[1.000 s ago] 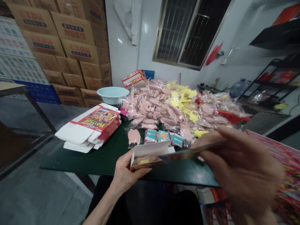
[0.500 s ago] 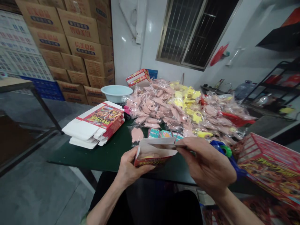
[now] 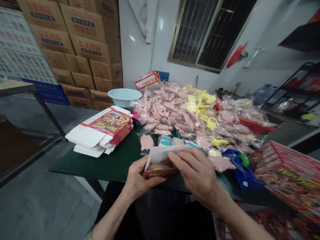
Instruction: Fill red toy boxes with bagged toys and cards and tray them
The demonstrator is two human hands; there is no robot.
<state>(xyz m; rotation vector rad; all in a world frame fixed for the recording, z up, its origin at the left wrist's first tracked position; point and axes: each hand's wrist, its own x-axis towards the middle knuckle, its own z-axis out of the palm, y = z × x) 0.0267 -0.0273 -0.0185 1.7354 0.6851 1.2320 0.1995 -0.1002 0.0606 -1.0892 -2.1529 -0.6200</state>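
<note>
My left hand [image 3: 138, 180] is closed around a small red printed cardboard box [image 3: 160, 173], thumb along its near side. The box's top is open and its white flap [image 3: 166, 153] stands up at the back. Something pinkish and pale shows inside. Over the right end of the box lies my right hand [image 3: 196, 173], its fingers bent at the opening and against the flap; anything beneath them is hidden. Just behind the box are several colourful cards [image 3: 175, 141] and a bagged pink piece [image 3: 147, 142]. Another bagged pink piece [image 3: 221, 163] lies right of my right hand.
A heap of bagged pink pieces [image 3: 162, 111] and yellow pieces [image 3: 200, 100] covers the back of the green table [image 3: 120, 166]. Flattened boxes [image 3: 112, 123] are stacked left, near a pale blue basin [image 3: 125, 96]. A blue tape dispenser [image 3: 243, 173] and packed red boxes [image 3: 290, 176] stand right.
My right hand has moved left and onto the box opening. The thin flat item it held above the opening is out of sight. The left hand and box have stayed in place.
</note>
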